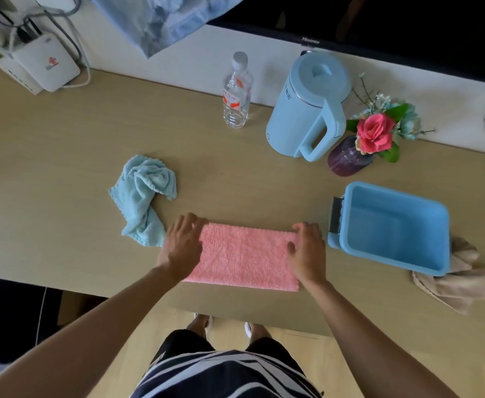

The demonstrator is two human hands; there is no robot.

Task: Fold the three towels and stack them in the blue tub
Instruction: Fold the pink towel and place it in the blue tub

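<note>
Head view, looking down on a light wooden bench (63,156). Three towels are visible, one of each colour. One pink towel (244,257) lies flat as a folded rectangle near the bench's front edge, at its middle. One light-blue towel (143,196) lies crumpled just left of it, its lower end close to the left hand (182,245). One beige towel (459,280) lies crumpled toward the bench's right end, partly hidden behind the tub's right corner.

Two bare hands rest on the pink towel. The left hand lies palm-down, fingers spread, over the towel's left edge; the right hand (307,251) lies palm-down over its right edge, thumb pointing inward. Neither hand closes around the cloth; both press flat.

One blue tub (436,225) stands just right of the pink towel, with nothing visible inside it.

Along the bench's rear edge stand one clear plastic bottle (235,93), one light-blue kettle (307,110) with its handle toward the front, and one purple vase (347,159) holding flowers. One white box (46,64) with cables sits at the rear left corner.
</note>
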